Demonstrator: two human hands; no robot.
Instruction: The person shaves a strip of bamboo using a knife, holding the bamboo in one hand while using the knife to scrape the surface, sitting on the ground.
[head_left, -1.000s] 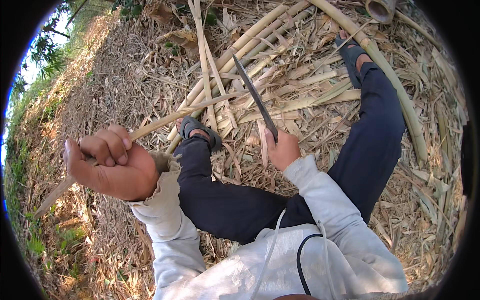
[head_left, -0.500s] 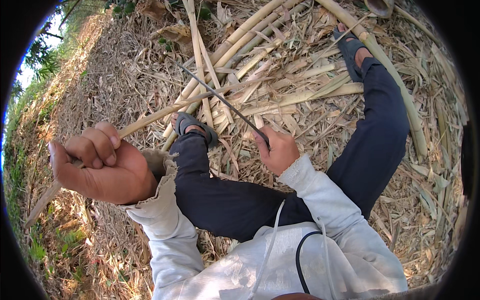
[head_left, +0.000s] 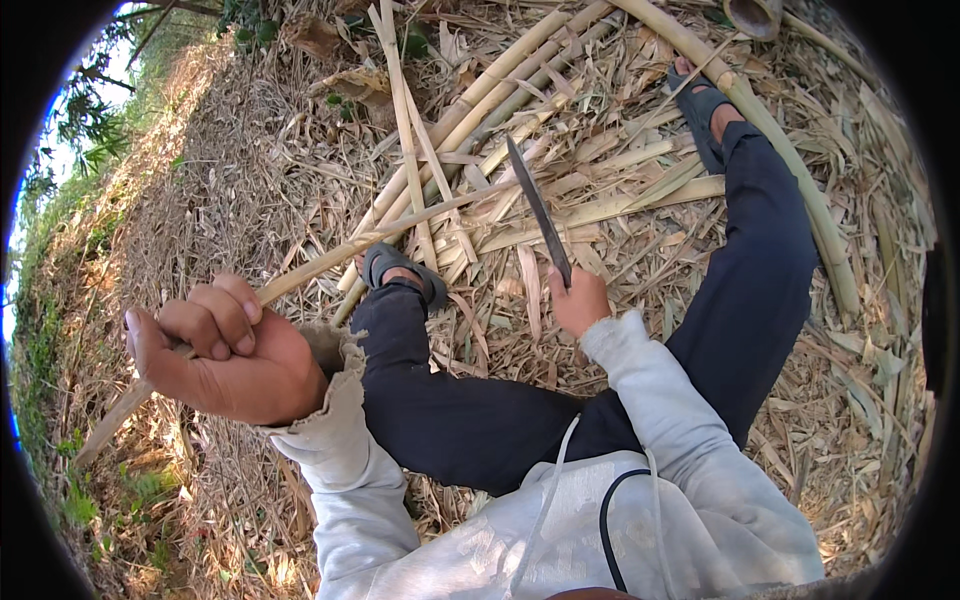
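The left hand (head_left: 235,350) is curled round a pale, narrow bamboo strip (head_left: 335,255), the fingers bent over it. The strip runs slantwise through the fist: one end sticks out low on the left, the other reaches up past the left foot toward the middle of the view. The right hand (head_left: 582,302) is closed round the handle of a long dark knife (head_left: 537,207), its blade pointing up and away from the body. The strip's far end appears close to the blade; whether the two touch cannot be told.

At the top right lies a short hollow bamboo section (head_left: 752,15) with its open mouth showing; what may be inside is too small to tell. The dark sandals (head_left: 702,125) hold the person's bare feet, set wide apart, the toes showing.

Beyond the left foot several bamboo poles (head_left: 500,85) lie side by side, crossed by two thin pale slats (head_left: 405,140). A long curved bamboo pole (head_left: 815,220) lies beside the right leg. Dry leaves and shavings (head_left: 620,90) cover the ground around the dark trousers (head_left: 470,420) and pale sweatshirt (head_left: 460,550).
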